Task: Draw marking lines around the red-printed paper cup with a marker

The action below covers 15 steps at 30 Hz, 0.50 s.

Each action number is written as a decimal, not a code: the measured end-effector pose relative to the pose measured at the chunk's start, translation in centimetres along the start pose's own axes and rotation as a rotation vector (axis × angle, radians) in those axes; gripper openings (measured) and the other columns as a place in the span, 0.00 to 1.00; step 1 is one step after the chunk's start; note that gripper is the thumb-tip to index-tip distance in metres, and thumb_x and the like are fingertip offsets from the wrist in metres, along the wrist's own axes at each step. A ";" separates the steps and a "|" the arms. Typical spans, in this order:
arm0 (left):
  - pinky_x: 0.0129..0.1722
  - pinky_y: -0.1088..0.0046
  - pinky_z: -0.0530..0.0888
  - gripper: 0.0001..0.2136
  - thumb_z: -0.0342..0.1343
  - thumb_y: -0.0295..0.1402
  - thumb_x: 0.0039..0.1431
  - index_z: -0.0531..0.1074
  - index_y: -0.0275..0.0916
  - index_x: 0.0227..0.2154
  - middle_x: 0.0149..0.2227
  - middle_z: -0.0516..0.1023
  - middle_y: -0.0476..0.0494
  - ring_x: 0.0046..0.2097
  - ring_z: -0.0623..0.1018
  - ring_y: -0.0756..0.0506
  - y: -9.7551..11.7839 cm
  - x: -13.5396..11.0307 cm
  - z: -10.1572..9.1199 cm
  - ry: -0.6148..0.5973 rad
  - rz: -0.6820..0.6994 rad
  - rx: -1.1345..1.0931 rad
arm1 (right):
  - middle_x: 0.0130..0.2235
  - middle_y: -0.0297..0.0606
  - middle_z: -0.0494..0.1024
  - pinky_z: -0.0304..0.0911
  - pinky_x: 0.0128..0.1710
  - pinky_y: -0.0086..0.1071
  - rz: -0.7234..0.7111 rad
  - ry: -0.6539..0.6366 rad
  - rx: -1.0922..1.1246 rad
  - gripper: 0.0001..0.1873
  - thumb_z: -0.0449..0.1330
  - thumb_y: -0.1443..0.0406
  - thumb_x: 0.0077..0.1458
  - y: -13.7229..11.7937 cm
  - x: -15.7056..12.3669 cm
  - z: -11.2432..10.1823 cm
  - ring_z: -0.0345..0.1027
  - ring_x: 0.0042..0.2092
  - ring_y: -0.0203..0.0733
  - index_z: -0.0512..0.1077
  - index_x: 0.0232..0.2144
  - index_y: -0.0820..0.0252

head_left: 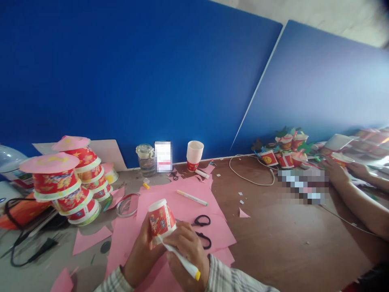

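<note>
My left hand (pixel 142 251) is closed around a red printed paper cup (pixel 159 219), which it holds tilted over pink paper (pixel 121 247). In my right hand (pixel 188 243) is a white marker (pixel 187 265) with a yellow end, its tip at the cup's lower rim. Black-handled scissors (pixel 203 220) lie on the paper just beyond my right hand, their blades partly hidden. A second marker (pixel 193 198), pale with a green end, rests farther back, and a yellow cap (pixel 146 185) lies to its left.
Stacked paper-cup towers with pink tops (pixel 50 162) stand at left. A glass jug (pixel 146 159), a phone (pixel 163 156) and a stack of white cups (pixel 195 153) line the blue partition (pixel 136 81). At right, another person's hands (pixel 337 172) work near decorated cups (pixel 285 159) and a cable (pixel 252 184).
</note>
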State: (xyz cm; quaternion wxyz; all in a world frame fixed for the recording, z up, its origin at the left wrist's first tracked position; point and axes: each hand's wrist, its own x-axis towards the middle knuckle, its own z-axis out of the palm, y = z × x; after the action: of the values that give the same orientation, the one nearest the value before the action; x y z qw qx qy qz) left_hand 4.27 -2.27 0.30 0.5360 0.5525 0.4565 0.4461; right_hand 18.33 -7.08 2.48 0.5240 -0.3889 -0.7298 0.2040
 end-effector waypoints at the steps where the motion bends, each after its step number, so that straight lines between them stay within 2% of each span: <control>1: 0.36 0.67 0.71 0.31 0.66 0.36 0.27 0.59 0.46 0.39 0.34 0.70 0.49 0.36 0.71 0.42 -0.1 0.0 0.0 -0.001 0.012 -0.005 | 0.34 0.36 0.76 0.62 0.41 0.41 0.003 0.012 0.006 0.15 0.57 0.71 0.46 0.0 0.0 0.0 0.69 0.36 0.47 0.69 0.38 0.50; 6: 0.37 0.66 0.71 0.33 0.66 0.36 0.26 0.58 0.45 0.40 0.36 0.70 0.47 0.39 0.71 0.40 -0.5 0.1 -0.2 -0.017 0.043 -0.038 | 0.33 0.37 0.76 0.63 0.40 0.40 0.042 0.080 0.044 0.13 0.56 0.69 0.48 0.5 -0.3 0.4 0.68 0.36 0.48 0.69 0.38 0.52; 15: 0.38 0.67 0.71 0.32 0.67 0.34 0.26 0.59 0.45 0.39 0.37 0.70 0.48 0.40 0.70 0.40 -0.3 0.0 -0.1 -0.016 0.057 -0.048 | 0.33 0.35 0.76 0.63 0.41 0.39 0.037 0.055 0.003 0.13 0.57 0.70 0.48 0.1 -0.1 0.4 0.68 0.36 0.48 0.69 0.38 0.50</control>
State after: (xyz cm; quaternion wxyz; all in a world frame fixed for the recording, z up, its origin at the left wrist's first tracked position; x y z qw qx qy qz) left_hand 4.13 -2.22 -0.03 0.5398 0.5558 0.4256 0.4676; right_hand 18.05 -7.08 2.17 0.5408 -0.4070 -0.7072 0.2041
